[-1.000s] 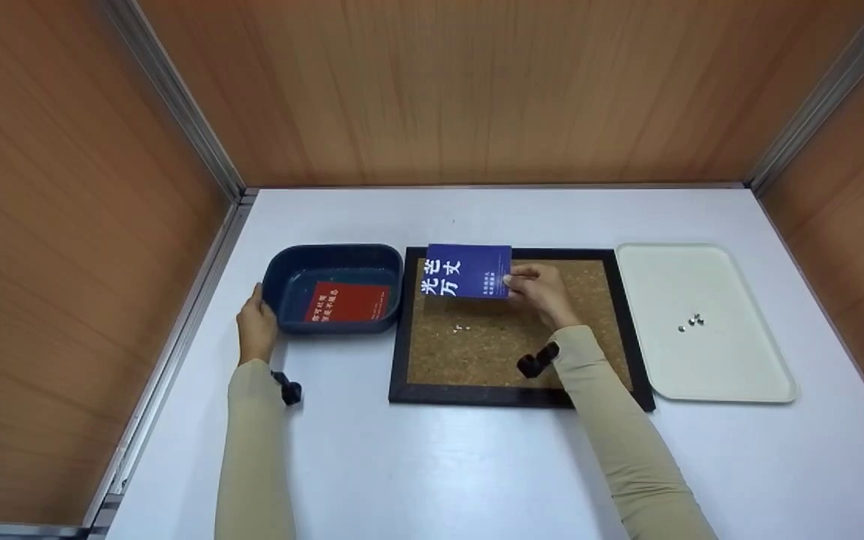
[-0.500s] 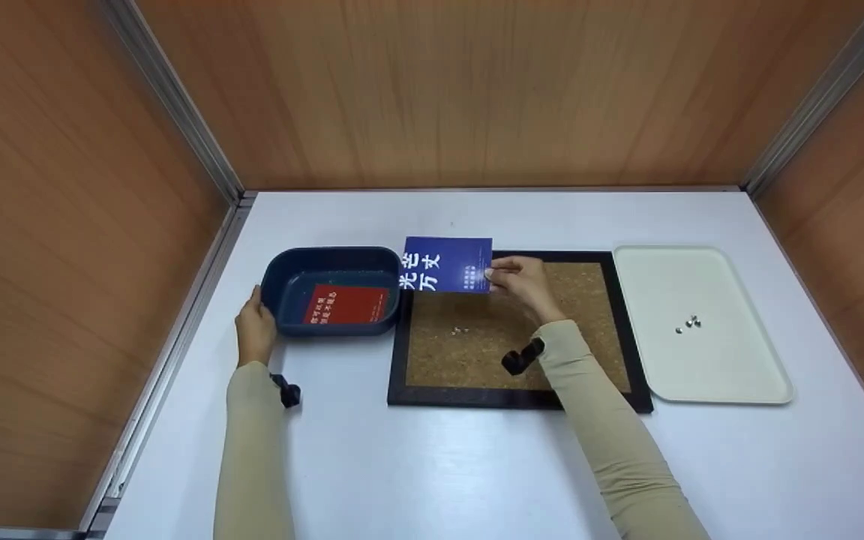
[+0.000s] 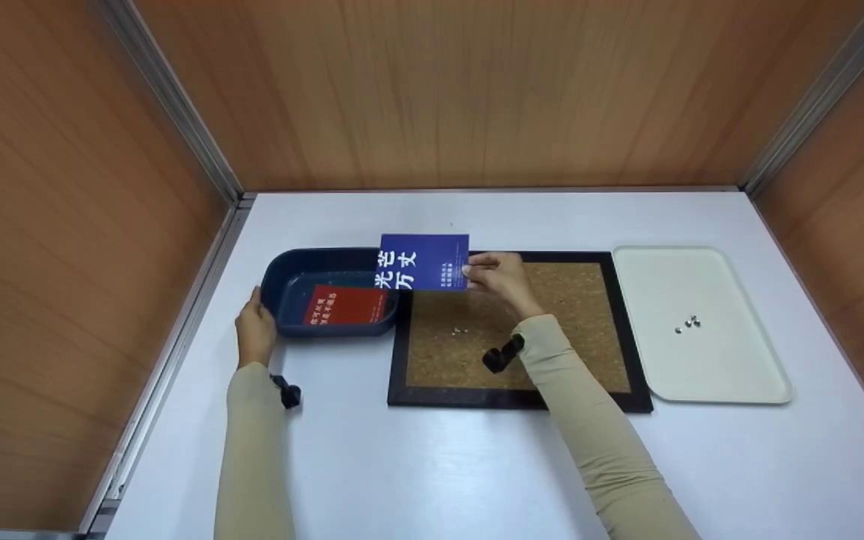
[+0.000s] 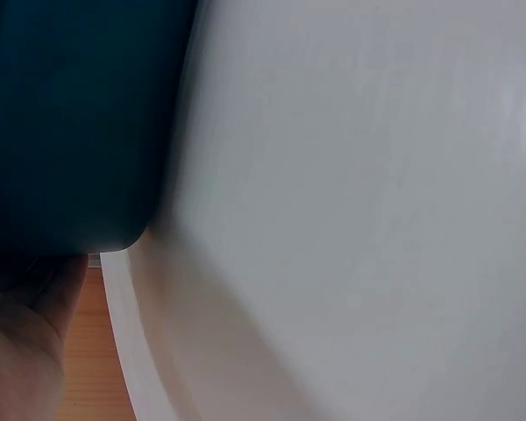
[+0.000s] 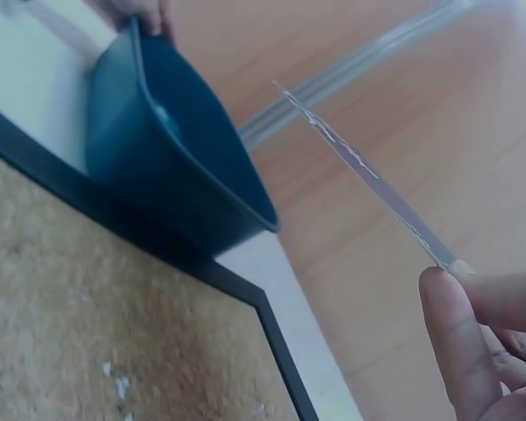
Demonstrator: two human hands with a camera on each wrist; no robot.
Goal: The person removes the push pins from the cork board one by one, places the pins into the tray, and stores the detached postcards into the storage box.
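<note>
My right hand (image 3: 493,276) pinches a blue card (image 3: 423,262) with white characters by its right edge, held in the air over the gap between the cork board (image 3: 582,300) and the dark blue bin (image 3: 289,270). In the right wrist view the blue card (image 5: 368,180) shows edge-on above my fingertips (image 5: 451,329), with the bin (image 5: 171,167) beyond. A red card (image 3: 346,305) lies flat inside the bin. My left hand (image 3: 254,330) rests against the bin's left wall; the left wrist view shows the bin (image 4: 70,123) close up.
Small pins (image 3: 460,329) lie on the cork board, which has a black frame. A white tray (image 3: 709,360) at the right holds a few more pins (image 3: 687,323). Wooden walls close in the white table (image 3: 439,465) on three sides.
My right hand has carried the blue card leftwards, from over the cork board's top left corner to the bin's right rim. The left hand has stayed at the bin.
</note>
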